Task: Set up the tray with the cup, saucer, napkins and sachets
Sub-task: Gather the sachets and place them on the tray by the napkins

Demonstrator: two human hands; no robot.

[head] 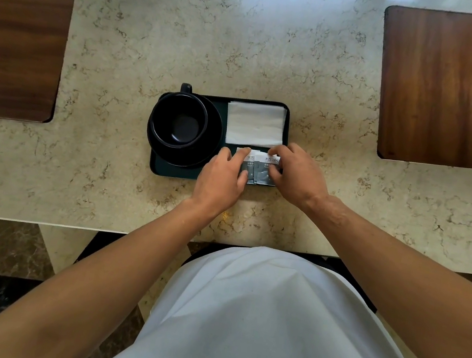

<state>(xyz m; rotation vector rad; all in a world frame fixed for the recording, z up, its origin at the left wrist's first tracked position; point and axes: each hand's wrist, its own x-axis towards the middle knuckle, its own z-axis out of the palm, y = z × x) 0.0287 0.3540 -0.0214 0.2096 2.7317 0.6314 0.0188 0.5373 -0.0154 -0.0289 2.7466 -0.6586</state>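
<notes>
Black cup (179, 123) sat on its saucer (202, 149) at the tray's (168, 170) 9 o'clock; napkins (255, 124) lay flat at 1 o'clock. Left hand (221, 176) and right hand (299, 174) each pinched a sachet (263, 170) at 5 o'clock, fingers narrow. Looked nearly done: only squaring the sachets and letting go remained.

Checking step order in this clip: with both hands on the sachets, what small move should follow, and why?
Probably square the sachets below the napkins, then lift the left hand and right hand away: cup and saucer already sit on the tray.
</notes>
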